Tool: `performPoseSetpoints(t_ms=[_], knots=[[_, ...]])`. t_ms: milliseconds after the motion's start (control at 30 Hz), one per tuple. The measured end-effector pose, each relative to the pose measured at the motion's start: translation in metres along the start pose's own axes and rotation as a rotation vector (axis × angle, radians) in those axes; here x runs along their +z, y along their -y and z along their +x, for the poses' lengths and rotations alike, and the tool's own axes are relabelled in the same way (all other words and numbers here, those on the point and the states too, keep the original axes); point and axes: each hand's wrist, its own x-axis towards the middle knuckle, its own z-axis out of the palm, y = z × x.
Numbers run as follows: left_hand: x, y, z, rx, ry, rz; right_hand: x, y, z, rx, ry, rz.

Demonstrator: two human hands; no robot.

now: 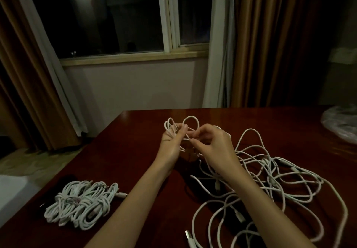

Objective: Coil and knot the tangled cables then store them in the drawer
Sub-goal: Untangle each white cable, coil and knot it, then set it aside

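Head view. Both hands are working above the middle of a dark red, glossy wooden table (135,132). The left hand (172,141) is holding a small coil of thin white cable (171,127), its fingers curled round several round loops that are standing up above the knuckles. The right hand (214,143) is pinching a strand of the same cable between thumb and fingertips, just beside the left hand; one smooth loop (191,121) is arching between the two hands. Both grips are closed on the cable, and both hands are raised off the table surface.

A loose tangle of white cables (280,186) is lying on the table to the right and below the right forearm, its strands crossing in wide, irregular curves; a flat plug end (188,235) is showing at the bottom edge. A pile of coiled and tied white cables (83,203) is resting on the left near corner of the table, well apart from the tangle.

A crumpled clear plastic bag (340,124) is sitting at the table's far right. Behind, a dark window (119,16) is flanked by pleated brown curtains (270,41). No drawer is visible.
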Motion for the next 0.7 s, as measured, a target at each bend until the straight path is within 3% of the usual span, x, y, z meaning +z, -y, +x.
performPoseSetpoints(t_ms=[67, 167, 333, 400, 467, 600, 700], knots=[[-0.002, -0.002, -0.001, -0.001, -0.053, -0.019, -0.003, -0.001, -0.001, 0.079, 0.072, 0.031], [-0.01, -0.004, 0.006, -0.089, -0.176, -0.242, -0.006, -0.004, -0.001, 0.134, 0.269, -0.103], [-0.029, -0.013, 0.016, -0.164, -0.228, -0.552, -0.008, -0.005, -0.001, 0.108, 0.52, -0.305], [-0.035, -0.015, 0.016, -0.162, -0.205, -0.527, -0.012, -0.006, -0.001, 0.082, 0.492, -0.32], [-0.034, -0.014, 0.014, -0.164, -0.137, -0.332, -0.014, -0.005, 0.001, 0.064, 0.396, -0.317], [-0.021, -0.009, 0.006, -0.123, 0.159, 0.078, -0.013, 0.0, 0.004, 0.047, 0.197, -0.256], [-0.012, -0.009, 0.0, -0.137, 0.337, 0.208, -0.014, 0.0, 0.004, 0.052, 0.126, -0.206]])
